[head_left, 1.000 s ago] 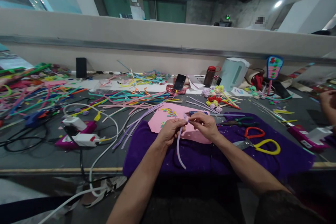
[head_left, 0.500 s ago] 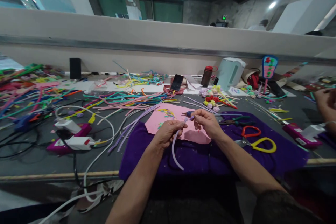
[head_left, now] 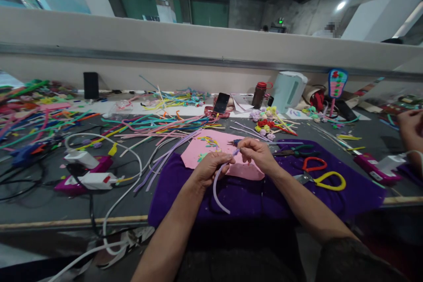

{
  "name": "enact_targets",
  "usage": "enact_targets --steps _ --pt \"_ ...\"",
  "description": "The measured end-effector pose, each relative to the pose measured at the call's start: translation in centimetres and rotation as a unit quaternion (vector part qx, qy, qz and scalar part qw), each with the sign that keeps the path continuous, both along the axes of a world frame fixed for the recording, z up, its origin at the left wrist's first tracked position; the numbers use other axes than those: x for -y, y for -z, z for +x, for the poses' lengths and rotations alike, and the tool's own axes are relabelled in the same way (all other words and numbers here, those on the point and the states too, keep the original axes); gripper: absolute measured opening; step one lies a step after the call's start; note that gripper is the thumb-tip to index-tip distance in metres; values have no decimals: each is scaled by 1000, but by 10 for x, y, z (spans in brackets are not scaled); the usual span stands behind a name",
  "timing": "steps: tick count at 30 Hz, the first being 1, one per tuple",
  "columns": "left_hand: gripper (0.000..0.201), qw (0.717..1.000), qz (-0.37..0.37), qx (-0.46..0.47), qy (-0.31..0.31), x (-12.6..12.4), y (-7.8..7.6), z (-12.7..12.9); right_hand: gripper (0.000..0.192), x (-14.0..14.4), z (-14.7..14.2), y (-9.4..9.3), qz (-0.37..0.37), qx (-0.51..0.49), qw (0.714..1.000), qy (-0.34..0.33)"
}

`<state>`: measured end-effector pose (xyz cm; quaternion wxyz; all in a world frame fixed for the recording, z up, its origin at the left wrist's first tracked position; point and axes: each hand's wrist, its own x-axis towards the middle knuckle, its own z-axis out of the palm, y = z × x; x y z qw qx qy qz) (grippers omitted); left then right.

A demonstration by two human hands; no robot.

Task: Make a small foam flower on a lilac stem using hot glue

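The left hand (head_left: 209, 168) and the right hand (head_left: 257, 153) each pinch the top end of a fuzzy lilac pipe cleaner (head_left: 216, 187), fingers pressed together on it. It seems they are twisting or curling the tip. The next move likely needs small, careful turns. The soft, bendy stem hangs down in a curve over the purple cloth (head_left: 251, 196), near the pink foam sheet (head_left: 205, 147).

Two hands, the left hand (head_left: 208, 168) and the right hand (head_left: 257, 154), hold one lilac strip (head_left: 216, 187). One pink sheet (head_left: 228, 154) lies on one purple cloth (head_left: 251, 194). Two scissors (head_left: 322, 175) lie there, one red-handled, one yellow-handled. Behind stand one phone (head_left: 220, 102), one bottle (head_left: 258, 94) and one jug (head_left: 288, 90). Another person's one hand (head_left: 411, 128) shows at right.
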<state>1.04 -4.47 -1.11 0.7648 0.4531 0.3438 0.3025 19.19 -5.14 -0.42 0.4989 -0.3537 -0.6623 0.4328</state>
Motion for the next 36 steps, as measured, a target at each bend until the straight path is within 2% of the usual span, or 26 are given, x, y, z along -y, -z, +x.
enact_targets --steps 6,15,26,32,36 --pt "24 1000 3 7 2 -1 2 0 15 1 -2 0 46 32 998 23" --pt "24 1000 -1 14 9 0 2 0 14 0 1 1 84 82 993 -3" --pt "24 1000 -4 10 1 -1 2 0 14 -2 0 4 141 121 982 20" --pt "25 999 7 26 -29 0 -1 1 21 0 1 3 138 96 984 55" --pt "25 995 11 94 -35 2 -6 -1 29 0 2 4 88 29 992 87"
